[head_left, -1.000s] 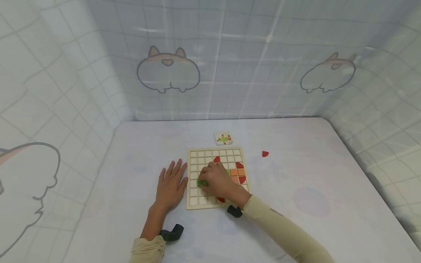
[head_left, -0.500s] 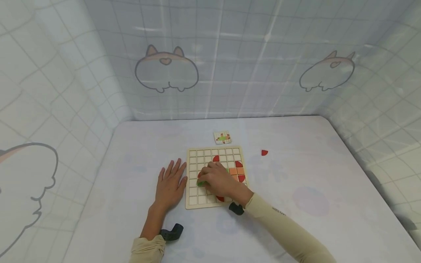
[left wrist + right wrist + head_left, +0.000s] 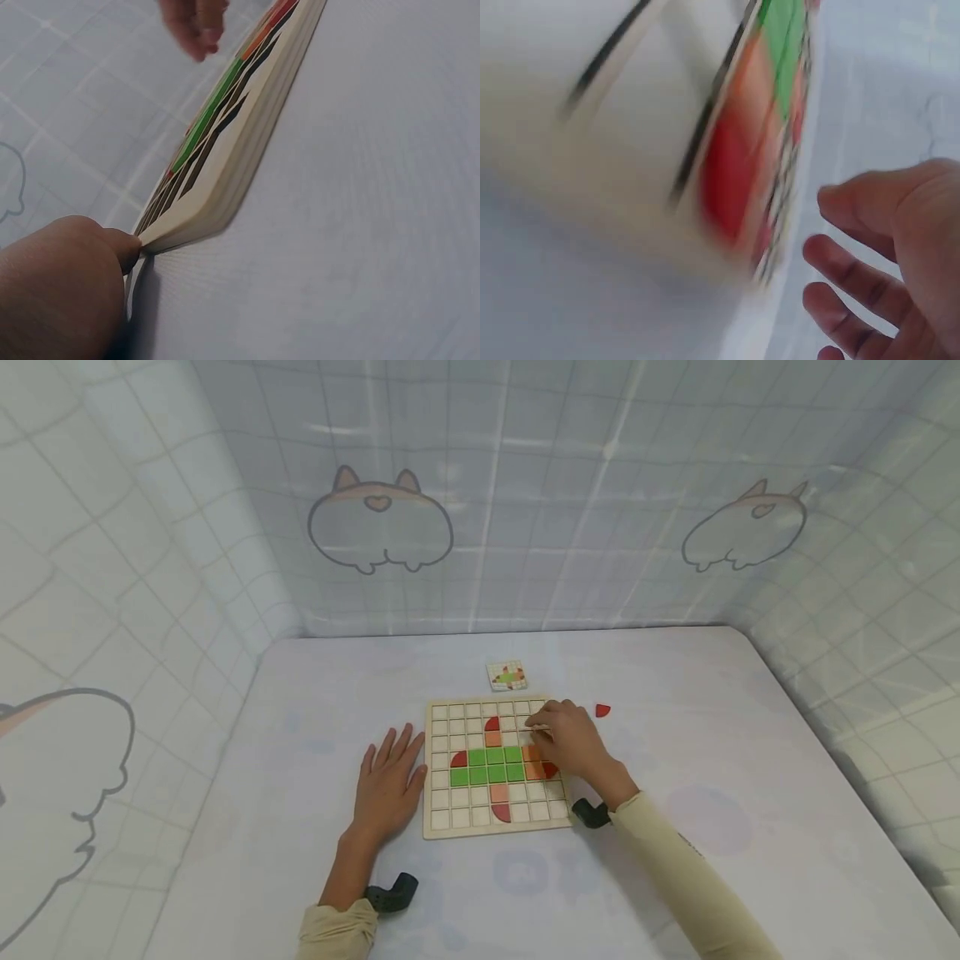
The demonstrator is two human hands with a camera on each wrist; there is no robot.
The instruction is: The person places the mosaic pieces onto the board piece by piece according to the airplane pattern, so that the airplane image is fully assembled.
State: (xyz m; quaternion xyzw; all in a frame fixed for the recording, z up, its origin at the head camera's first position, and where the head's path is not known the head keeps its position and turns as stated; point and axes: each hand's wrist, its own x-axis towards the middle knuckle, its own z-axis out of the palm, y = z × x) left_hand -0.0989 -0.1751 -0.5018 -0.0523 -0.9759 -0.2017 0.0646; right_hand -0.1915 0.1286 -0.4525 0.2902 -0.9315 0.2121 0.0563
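Note:
A wooden grid board (image 3: 441,818) lies on the table, with two rows of green square tiles (image 3: 487,765) in its middle. Orange tiles (image 3: 533,768) and red quarter-round pieces (image 3: 501,812) sit around the green ones. My left hand (image 3: 388,785) lies flat on the table at the board's left side, its thumb touching the board edge in the left wrist view. Over the board's right part hovers my right hand (image 3: 573,743), hiding some cells. In the right wrist view its thumb and fingers (image 3: 847,266) are apart with nothing between them.
One loose red quarter-round piece (image 3: 602,711) lies on the table right of the board. Behind the board is a small pattern card (image 3: 507,676). Dark wrist-worn devices (image 3: 393,893) sit at both wrists. Cloth walls (image 3: 525,527) surround the table.
My right hand has let go of a green tile at the left of the green rows and moved right across the board. The left hand stays in place.

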